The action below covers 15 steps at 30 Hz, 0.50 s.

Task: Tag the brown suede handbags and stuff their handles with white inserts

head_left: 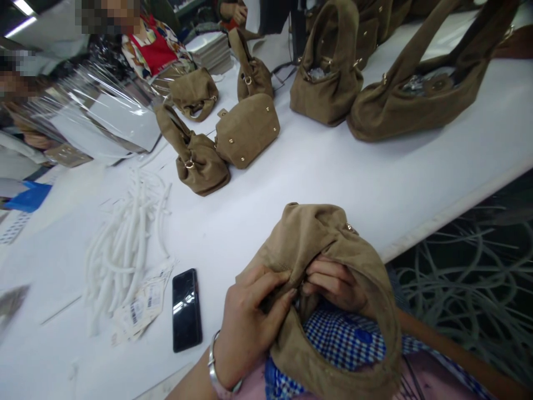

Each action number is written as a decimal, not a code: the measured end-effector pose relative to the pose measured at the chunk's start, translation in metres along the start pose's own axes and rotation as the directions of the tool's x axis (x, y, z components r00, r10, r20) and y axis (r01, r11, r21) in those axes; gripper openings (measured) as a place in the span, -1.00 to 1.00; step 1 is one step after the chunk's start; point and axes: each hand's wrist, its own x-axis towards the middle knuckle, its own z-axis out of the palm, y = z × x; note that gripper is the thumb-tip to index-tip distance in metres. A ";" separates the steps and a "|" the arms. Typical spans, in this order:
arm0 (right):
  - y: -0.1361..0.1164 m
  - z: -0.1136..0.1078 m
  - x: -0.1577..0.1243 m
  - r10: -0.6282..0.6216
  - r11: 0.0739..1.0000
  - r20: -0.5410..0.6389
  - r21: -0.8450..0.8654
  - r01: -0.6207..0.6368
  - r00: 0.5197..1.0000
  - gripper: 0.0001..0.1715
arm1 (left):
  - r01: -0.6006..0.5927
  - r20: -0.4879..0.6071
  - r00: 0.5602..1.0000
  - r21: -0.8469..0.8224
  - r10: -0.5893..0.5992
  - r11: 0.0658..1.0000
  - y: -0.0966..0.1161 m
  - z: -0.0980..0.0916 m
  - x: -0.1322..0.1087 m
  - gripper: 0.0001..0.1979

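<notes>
A brown suede handbag (308,233) lies at the table's front edge, its looped handle (385,311) hanging toward my body. My left hand (254,316), with a silver bangle on the wrist, pinches the bag's opening edge between thumb and fingers. Through the handle loop reaches my right hand (337,283), its fingers bent on the opposite side of the same opening. Both sets of fingertips are close together at the opening, and what lies between them is partly hidden by the folds. A small metal fitting (350,228) shows on the bag's right side.
A black phone (186,310), paper tags (139,308) and a pile of white tubes (120,250) lie to the left. Several similar handbags (250,130) stand farther back. Clear plastic tubing (466,278) fills the space below the table edge. Another person (152,47) is across the table.
</notes>
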 end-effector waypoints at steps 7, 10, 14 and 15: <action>-0.008 0.021 0.008 0.223 0.972 -0.096 0.092 -0.215 0.970 -0.91 | 0.086 -0.035 0.996 -0.050 -0.088 0.995 0.001 -0.001 0.008 -0.87; -0.008 0.029 0.014 0.285 0.954 -0.109 0.133 -0.271 0.952 -0.90 | 0.112 -0.047 0.992 -0.092 -0.117 0.989 -0.002 -0.002 0.010 -0.88; -0.009 0.035 0.020 0.329 0.936 -0.100 0.164 -0.311 0.939 -0.84 | 0.112 -0.069 0.991 -0.098 -0.119 0.989 -0.002 -0.001 0.008 -0.88; -0.008 0.036 0.021 0.335 0.934 -0.096 0.169 -0.316 0.937 -0.85 | 0.105 -0.081 0.990 -0.089 -0.112 0.990 -0.001 0.000 0.007 -0.88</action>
